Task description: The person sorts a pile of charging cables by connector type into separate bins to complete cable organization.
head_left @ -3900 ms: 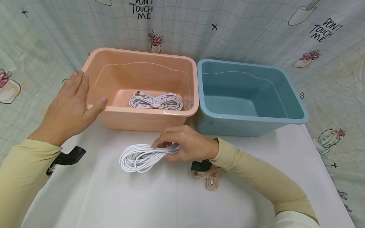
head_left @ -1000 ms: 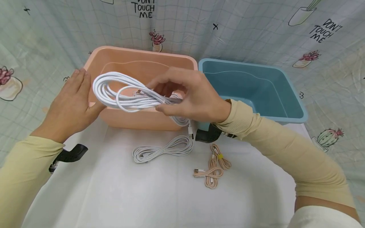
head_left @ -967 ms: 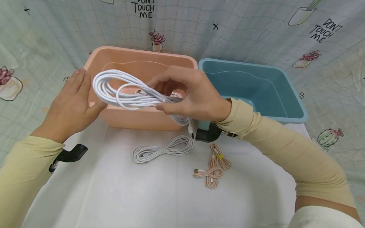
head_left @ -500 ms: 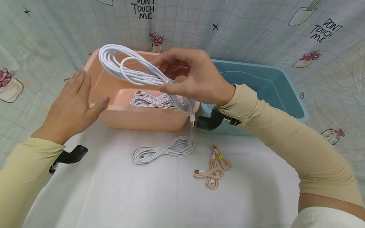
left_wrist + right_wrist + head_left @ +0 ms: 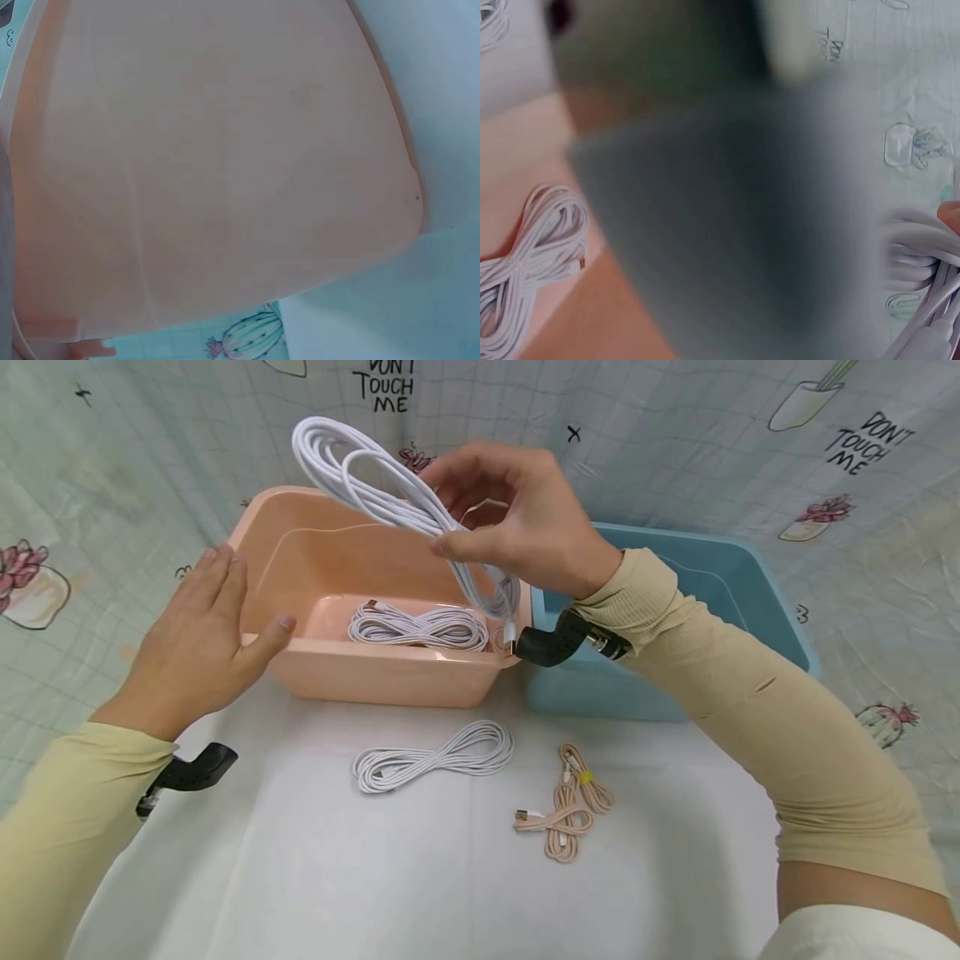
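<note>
Peach bin (image 5: 390, 677) near hands (image 5: 187, 647): left (image 5: 187, 647) straight-fingered, right (image 5: 532, 522) aloft with white cable (image 5: 393, 508)

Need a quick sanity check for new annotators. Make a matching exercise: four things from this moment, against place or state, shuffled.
Things:
1. Bare left hand
2. Blue rectangular plastic bin
3. Tan coiled cables with white connectors
4. Bare right hand

Place or state:
A. Lying in front of the bins, on the flat white work surface
B. Gripping a white coiled cable
C. At the left end of the peach rectangular plastic bin
D. Standing just right of the peach bin

Pairs: 1-C, 2-D, 3-A, 4-B
</note>
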The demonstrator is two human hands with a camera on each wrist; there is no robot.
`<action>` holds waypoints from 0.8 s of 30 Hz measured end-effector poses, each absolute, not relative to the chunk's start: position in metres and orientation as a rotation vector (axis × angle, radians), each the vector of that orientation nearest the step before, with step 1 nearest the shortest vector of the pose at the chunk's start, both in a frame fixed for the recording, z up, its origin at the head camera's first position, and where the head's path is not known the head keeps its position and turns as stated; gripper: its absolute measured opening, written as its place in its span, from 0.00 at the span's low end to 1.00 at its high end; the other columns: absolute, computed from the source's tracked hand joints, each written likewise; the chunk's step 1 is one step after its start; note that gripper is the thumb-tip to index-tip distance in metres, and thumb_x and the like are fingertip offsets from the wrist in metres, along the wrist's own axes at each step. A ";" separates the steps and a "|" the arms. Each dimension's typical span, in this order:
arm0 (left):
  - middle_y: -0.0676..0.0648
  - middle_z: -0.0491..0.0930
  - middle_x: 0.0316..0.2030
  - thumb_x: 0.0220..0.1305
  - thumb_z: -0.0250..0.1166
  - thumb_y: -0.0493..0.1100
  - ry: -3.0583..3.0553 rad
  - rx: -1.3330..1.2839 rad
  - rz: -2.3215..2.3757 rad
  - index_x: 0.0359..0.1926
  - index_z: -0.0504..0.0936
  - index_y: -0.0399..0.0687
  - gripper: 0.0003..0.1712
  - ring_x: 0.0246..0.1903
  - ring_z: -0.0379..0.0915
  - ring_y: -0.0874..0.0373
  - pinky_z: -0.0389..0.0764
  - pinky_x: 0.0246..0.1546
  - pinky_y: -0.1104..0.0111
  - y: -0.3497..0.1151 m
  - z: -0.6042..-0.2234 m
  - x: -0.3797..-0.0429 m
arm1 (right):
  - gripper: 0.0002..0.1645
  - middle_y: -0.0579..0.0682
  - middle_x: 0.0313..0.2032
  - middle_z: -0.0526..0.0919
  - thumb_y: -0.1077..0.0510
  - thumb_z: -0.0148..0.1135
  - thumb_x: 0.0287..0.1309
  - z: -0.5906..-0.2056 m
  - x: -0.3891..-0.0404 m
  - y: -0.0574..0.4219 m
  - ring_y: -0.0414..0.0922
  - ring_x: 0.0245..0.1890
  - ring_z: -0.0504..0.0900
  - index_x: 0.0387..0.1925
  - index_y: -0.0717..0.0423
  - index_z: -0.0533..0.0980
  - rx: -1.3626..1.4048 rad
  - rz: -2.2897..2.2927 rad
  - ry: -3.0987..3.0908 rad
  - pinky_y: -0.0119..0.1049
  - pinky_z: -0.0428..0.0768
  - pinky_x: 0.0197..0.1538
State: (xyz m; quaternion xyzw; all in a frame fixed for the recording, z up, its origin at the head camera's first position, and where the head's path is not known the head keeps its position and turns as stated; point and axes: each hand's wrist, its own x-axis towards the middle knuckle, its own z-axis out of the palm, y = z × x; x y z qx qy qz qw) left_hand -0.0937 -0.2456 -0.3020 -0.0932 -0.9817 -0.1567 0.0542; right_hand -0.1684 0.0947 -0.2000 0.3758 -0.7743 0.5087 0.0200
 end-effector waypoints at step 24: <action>0.31 0.36 0.83 0.77 0.44 0.68 -2.988 -0.289 -0.481 0.81 0.40 0.31 0.54 0.84 0.31 0.36 0.43 0.83 0.42 -0.248 -0.302 -0.093 | 0.23 0.46 0.39 0.84 0.65 0.78 0.52 -0.224 -0.209 0.080 0.43 0.40 0.83 0.52 0.54 0.85 1.031 1.480 -2.591 0.32 0.85 0.49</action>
